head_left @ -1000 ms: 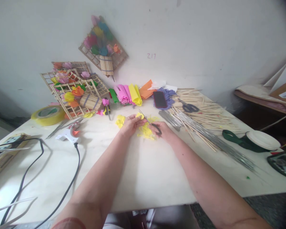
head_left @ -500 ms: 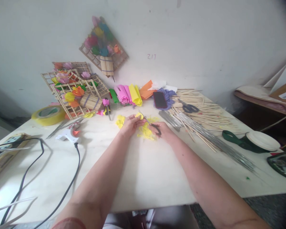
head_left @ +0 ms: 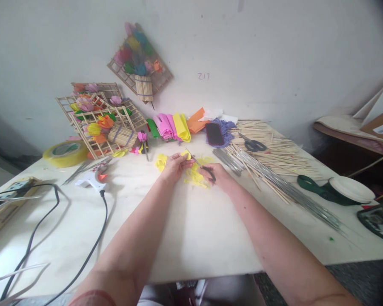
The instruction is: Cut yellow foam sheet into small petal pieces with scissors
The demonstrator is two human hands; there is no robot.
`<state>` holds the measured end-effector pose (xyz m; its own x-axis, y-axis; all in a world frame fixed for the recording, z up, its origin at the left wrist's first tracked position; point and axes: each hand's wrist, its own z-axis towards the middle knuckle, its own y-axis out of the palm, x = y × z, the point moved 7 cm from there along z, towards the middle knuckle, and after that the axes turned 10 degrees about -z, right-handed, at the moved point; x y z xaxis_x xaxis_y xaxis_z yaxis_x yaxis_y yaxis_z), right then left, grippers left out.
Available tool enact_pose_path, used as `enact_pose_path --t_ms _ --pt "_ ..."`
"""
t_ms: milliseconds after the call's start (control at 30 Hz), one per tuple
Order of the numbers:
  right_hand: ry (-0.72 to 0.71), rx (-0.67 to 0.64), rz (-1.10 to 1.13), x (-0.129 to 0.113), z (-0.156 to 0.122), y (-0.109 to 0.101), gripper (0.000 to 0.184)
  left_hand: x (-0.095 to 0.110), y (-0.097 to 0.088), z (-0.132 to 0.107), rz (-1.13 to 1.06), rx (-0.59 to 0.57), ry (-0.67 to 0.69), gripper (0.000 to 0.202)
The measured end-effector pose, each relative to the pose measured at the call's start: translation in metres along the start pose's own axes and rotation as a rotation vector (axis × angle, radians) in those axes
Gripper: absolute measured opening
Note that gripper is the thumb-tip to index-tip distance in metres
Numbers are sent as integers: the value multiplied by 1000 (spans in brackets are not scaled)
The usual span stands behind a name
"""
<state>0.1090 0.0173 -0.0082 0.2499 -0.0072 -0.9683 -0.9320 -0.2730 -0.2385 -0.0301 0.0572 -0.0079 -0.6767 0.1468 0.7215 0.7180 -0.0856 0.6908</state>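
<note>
Pinched in the fingers of my left hand (head_left: 176, 165) is a small yellow paper piece (head_left: 186, 154). My right hand (head_left: 219, 173) is closed around the dark handles of a pair of scissors (head_left: 199, 163). The scissor blades point up and left and reach the paper's right edge; I cannot tell whether they are cutting it. Yellow paper scraps (head_left: 196, 177) lie on the table under and between my hands. Just left of my left hand lies a small pile of cut yellow pieces (head_left: 161, 162).
Paper rolls (head_left: 169, 126), a phone (head_left: 214, 134) on purple yarn, and wooden sticks (head_left: 274, 157) with spare scissors (head_left: 254, 145) line the back. Metal wires (head_left: 290, 197) lie right. At left are a glue gun (head_left: 93, 180), clear tape (head_left: 65, 154) and stick frames with paper flowers (head_left: 97, 127).
Both hands stay almost in place, with the scissors still against the yellow paper. The scissor handles look slightly shifted; the rest of the table is the same.
</note>
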Motion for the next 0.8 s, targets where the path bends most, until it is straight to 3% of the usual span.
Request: enact_pose_path --t_ms 800 --pt "-20 -69 77 4 2 4 31 -2 6 -2 41 -101 -31 14"
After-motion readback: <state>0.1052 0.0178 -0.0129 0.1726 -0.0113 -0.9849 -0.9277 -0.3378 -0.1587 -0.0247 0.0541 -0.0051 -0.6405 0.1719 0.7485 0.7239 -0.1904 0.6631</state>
